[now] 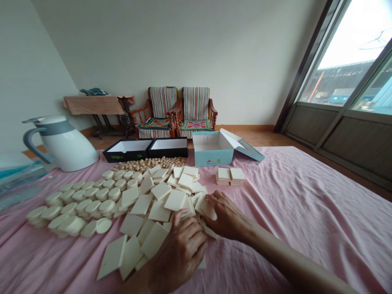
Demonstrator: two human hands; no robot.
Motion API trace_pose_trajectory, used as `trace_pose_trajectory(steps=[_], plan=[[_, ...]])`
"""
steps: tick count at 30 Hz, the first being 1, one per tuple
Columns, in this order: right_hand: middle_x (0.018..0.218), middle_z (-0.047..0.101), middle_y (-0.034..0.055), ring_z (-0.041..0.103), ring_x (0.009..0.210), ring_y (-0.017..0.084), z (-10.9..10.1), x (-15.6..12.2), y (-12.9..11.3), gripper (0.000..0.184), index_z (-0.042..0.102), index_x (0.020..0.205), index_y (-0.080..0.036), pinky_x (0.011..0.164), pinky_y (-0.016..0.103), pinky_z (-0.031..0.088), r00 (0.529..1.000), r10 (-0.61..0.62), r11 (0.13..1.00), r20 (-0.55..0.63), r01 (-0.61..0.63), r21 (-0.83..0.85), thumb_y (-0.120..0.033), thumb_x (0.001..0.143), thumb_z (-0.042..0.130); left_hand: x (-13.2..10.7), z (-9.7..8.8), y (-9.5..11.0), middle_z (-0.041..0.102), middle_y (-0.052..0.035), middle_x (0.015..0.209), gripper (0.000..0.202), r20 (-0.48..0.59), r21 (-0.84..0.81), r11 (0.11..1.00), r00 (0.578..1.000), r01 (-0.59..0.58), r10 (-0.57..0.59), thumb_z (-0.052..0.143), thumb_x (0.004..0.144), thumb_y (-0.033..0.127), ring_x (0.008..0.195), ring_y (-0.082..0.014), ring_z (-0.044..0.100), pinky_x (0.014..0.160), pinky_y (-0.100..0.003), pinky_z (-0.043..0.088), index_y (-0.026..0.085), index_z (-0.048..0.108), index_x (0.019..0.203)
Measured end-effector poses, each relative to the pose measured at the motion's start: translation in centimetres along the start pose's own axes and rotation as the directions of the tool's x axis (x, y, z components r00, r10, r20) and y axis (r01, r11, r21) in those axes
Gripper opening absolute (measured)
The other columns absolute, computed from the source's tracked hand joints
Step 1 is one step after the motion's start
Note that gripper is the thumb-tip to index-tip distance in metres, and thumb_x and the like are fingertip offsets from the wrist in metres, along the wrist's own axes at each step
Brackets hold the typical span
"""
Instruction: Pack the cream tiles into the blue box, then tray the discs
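Note:
A heap of cream square tiles (159, 198) lies on the pink cloth (306, 212) in front of me. My left hand (180, 249) rests palm down on the near edge of the heap, fingers curled over several tiles. My right hand (225, 216) is at the heap's right side, fingers closed round a few tiles (206, 207). Two small neat stacks of square tiles (230, 175) stand apart, beyond my right hand. Cream round discs (79, 202) lie in stacked rows to the left.
Small round wooden beads (150, 163) are spread behind the tiles. Two open black boxes (147, 149) and an open light-blue box (214, 149) stand at the back. A white jug (63, 143) stands far left. Two wooden chairs (174, 112) stand against the wall.

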State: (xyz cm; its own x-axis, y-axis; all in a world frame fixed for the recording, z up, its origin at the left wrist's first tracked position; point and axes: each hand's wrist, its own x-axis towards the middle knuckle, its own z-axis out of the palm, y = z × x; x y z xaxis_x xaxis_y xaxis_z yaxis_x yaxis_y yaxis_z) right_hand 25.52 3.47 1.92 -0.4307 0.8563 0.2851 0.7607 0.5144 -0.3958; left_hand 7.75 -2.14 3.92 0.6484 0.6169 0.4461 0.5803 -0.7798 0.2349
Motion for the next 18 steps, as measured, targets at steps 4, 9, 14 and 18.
trace_pose_trajectory(steps=[4,9,14,18], plan=[[0.112,0.057,0.0133,0.052,0.104,0.027,-1.7,2.4,3.4,0.059,0.044,0.123,-0.015,0.087,0.04,0.041,0.994,0.0,1.0,-0.108,0.001,0.014,-0.026,0.068,0.065,-0.1,0.3,-0.1,0.059,0.0005,0.072,0.022,-0.028,-0.028,1.0,1.0,0.011,-0.012,0.045,0.091,0.017,0.079,-0.0144,0.055,0.102,-0.044,0.028,0.018,0.059,0.074],[0.106,0.06,0.0113,0.054,0.097,0.025,-5.8,7.1,7.3,0.05,0.055,0.113,-0.016,0.084,0.037,0.04,0.991,0.102,0.989,-0.085,-0.11,-0.094,-0.025,0.065,0.068,-0.2,0.3,-0.1,0.06,0.0004,0.074,0.021,-0.011,-0.037,0.999,1.0,0.012,-0.012,0.045,0.091,0.016,0.079,-0.0142,0.054,0.101,-0.043,0.028,0.018,0.059,0.075],[0.11,0.061,0.0113,0.053,0.104,0.029,-7.3,8.9,8.4,0.052,0.058,0.115,-0.018,0.086,0.041,0.037,0.984,0.164,0.96,0.069,-0.143,-0.241,-0.029,0.065,0.068,-0.2,0.2,-0.2,0.059,0.0017,0.073,0.021,0.004,-0.005,1.0,1.0,0.004,-0.004,0.046,0.091,0.018,0.077,-0.0136,0.054,0.102,-0.043,0.026,0.019,0.058,0.074],[0.113,0.062,0.0117,0.052,0.108,0.031,-6.8,8.5,9.1,0.047,0.061,0.112,-0.02,0.088,0.044,0.038,0.975,0.184,0.947,0.125,-0.142,-0.288,-0.029,0.066,0.067,-0.2,0.2,-0.3,0.059,0.0015,0.073,0.021,0.009,-0.014,1.0,1.0,-0.002,0.002,0.045,0.091,0.018,0.077,-0.0139,0.054,0.102,-0.043,0.026,0.019,0.059,0.076]])
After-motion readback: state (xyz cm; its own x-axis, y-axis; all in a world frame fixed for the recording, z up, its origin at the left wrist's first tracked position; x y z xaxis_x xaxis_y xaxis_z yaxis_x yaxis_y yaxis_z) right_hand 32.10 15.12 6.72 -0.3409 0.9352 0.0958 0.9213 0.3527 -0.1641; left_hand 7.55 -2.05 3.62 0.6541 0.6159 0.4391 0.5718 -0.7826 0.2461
